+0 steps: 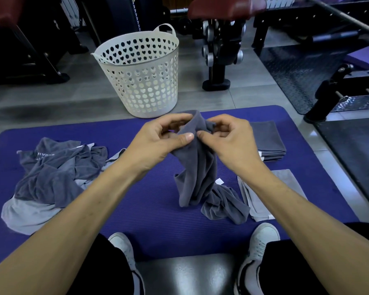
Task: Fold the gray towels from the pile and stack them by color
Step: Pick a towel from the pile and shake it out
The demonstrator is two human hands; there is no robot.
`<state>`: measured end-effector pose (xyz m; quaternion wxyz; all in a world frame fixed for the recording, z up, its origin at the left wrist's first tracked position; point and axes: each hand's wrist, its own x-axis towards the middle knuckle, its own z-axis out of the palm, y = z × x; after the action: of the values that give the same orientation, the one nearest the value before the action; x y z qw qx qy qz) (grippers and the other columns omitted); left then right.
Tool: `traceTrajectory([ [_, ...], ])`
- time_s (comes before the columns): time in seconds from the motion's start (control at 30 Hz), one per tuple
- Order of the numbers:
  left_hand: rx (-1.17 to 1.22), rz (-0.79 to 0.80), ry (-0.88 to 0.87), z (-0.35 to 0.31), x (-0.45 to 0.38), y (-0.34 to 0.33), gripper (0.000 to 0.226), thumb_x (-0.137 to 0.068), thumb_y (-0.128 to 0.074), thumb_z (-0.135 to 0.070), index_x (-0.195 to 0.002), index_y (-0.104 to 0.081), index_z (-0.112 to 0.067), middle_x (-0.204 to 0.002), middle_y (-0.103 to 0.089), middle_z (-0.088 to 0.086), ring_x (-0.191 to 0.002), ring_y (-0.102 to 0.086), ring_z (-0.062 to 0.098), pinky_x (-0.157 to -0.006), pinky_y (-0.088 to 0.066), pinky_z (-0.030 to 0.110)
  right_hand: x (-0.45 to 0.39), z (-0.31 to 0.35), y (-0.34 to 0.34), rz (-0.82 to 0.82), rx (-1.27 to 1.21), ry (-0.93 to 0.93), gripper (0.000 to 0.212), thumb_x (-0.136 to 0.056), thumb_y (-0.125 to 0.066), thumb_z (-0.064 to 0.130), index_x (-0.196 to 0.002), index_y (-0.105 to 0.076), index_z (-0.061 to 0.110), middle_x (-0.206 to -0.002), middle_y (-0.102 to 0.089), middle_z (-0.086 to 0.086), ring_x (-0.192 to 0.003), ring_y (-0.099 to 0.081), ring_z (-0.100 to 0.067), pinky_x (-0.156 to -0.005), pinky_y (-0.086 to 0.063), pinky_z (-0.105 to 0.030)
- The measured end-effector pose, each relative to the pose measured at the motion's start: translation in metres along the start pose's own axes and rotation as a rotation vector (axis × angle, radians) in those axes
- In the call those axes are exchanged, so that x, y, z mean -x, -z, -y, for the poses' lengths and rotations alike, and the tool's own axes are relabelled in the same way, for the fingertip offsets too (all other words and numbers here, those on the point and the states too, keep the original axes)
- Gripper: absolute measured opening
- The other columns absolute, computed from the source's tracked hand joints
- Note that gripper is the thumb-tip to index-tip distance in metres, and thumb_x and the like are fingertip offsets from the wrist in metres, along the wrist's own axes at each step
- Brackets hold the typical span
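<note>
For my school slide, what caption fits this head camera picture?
Both hands, left and right, pinch a dark gray towel above the purple mat, between the unfolded pile and folded stacks.

one head-worn wide-angle view looks forward and down from close above the seated person's knees, onto the purple mat [136, 209] on the floor, with the white basket [141, 75] at its far edge.

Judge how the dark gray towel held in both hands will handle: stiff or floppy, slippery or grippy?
Probably floppy: the dark gray towel hangs in loose folds from the left hand and right hand, its tail crumpled on the purple mat. Likely light and grippy, since fingertip pinches hold it.
</note>
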<state>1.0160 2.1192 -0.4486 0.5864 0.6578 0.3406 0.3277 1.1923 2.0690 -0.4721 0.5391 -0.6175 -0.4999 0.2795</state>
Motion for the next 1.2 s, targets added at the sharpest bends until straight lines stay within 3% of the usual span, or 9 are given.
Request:
traceTrajectory([
  [0.13, -0.158, -0.124, 0.076, 0.002, 0.000, 0.000, 0.010, -0.083, -0.076, -0.015, -0.093, -0.074, -0.016, -0.085, -0.075, -0.005, -0.084, -0.068, 0.004, -0.078, -0.049, 0.020, -0.007, -0.001, 0.009, -0.132, -0.067, -0.106, 0.015, -0.076, -0.081, 0.016, -0.079, -0.068, 0.023, -0.072, -0.072, 0.001, -0.072, -0.071, -0.020, -0.073, -0.060, -0.047],
  [0.23, -0.200, -0.215, 0.078, 0.004, -0.002, 0.003, 0.017, -0.084, -0.076, -0.024, -0.086, -0.073, -0.007, -0.079, -0.072, 0.004, -0.079, -0.067, 0.013, -0.074, -0.053, 0.028, -0.009, -0.003, 0.014, -0.155, -0.076, -0.136, 0.017, -0.076, -0.082, 0.016, -0.078, -0.068, 0.025, -0.071, -0.072, 0.001, -0.072, -0.071, -0.022, -0.073, -0.060, -0.048],
  [0.33, -0.144, -0.179, 0.047, 0.001, -0.002, 0.001, 0.008, -0.085, -0.074, -0.012, -0.083, -0.066, -0.013, -0.076, -0.065, 0.007, -0.072, -0.059, 0.012, -0.063, -0.049, 0.027, -0.006, -0.005, 0.014, -0.114, -0.058, -0.160, 0.018, -0.076, -0.083, 0.017, -0.080, -0.068, 0.025, -0.075, -0.073, 0.001, -0.074, -0.072, -0.019, -0.075, -0.060, -0.044],
  [0.43, -0.044, -0.034, 0.062, 0.001, -0.001, -0.002, 0.014, -0.085, -0.071, -0.004, -0.090, -0.061, -0.014, -0.079, -0.068, 0.007, -0.072, -0.060, 0.013, -0.061, -0.048, 0.027, -0.005, -0.006, 0.015, -0.093, -0.056, -0.179, 0.016, -0.076, -0.083, 0.017, -0.082, -0.070, 0.024, -0.074, -0.073, 0.002, -0.072, -0.071, -0.016, -0.072, -0.061, -0.038],
  [0.53, 0.049, 0.046, 0.079, 0.001, 0.000, -0.001, 0.020, -0.078, -0.073, -0.015, -0.098, -0.072, -0.015, -0.083, -0.072, 0.006, -0.078, -0.067, 0.017, -0.073, -0.054, 0.029, -0.005, -0.006, 0.019, -0.114, -0.085, -0.215, 0.015, -0.077, -0.083, 0.016, -0.086, -0.071, 0.019, -0.072, -0.073, 0.000, -0.066, -0.070, -0.013, -0.065, -0.057, -0.027],
  [0.67, 0.033, -0.028, 0.052, 0.003, -0.001, -0.001, 0.016, -0.085, -0.070, -0.006, -0.087, -0.077, -0.020, -0.085, -0.073, 0.005, -0.082, -0.069, 0.017, -0.078, -0.056, 0.030, -0.004, -0.005, 0.022, -0.102, -0.122, -0.255, 0.015, -0.078, -0.083, 0.014, -0.086, -0.070, 0.016, -0.067, -0.071, 0.000, -0.059, -0.066, -0.011, -0.060, -0.054, -0.021],
  [0.8, -0.092, -0.105, 0.033, 0.002, -0.003, -0.001, 0.005, -0.088, -0.069, -0.007, -0.089, -0.071, -0.012, -0.074, -0.071, -0.003, -0.073, -0.065, 0.010, -0.063, -0.051, 0.023, -0.003, -0.005, 0.020, -0.056, -0.130, -0.259, 0.018, -0.077, -0.083, 0.014, -0.090, -0.070, 0.013, -0.070, -0.072, -0.001, -0.062, -0.067, -0.014, -0.065, -0.059, -0.025],
  [0.97, -0.103, -0.217, 0.090, 0.005, -0.007, -0.001, 0.007, -0.096, -0.061, -0.010, -0.091, -0.056, -0.011, -0.068, -0.067, 0.008, -0.061, -0.070, 0.017, -0.049, -0.049, 0.024, -0.001, -0.006, 0.020, -0.016, -0.171, -0.253, 0.017, -0.078, -0.082, 0.009, -0.090, -0.071, 0.015, -0.077, -0.075, -0.001, -0.071, -0.072, -0.018, -0.073, -0.061, -0.031],
  [1.2, -0.095, -0.233, 0.149, 0.011, -0.012, 0.002, 0.013, -0.091, -0.065, -0.002, -0.100, -0.070, -0.011, -0.074, -0.075, 0.006, -0.068, -0.072, 0.015, -0.064, -0.057, 0.019, 0.001, -0.005, 0.019, 0.008, -0.184, -0.226, 0.017, -0.078, -0.080, 0.003, -0.085, -0.071, 0.015, -0.075, -0.073, -0.001, -0.069, -0.070, -0.014, -0.070, -0.060, -0.024],
])
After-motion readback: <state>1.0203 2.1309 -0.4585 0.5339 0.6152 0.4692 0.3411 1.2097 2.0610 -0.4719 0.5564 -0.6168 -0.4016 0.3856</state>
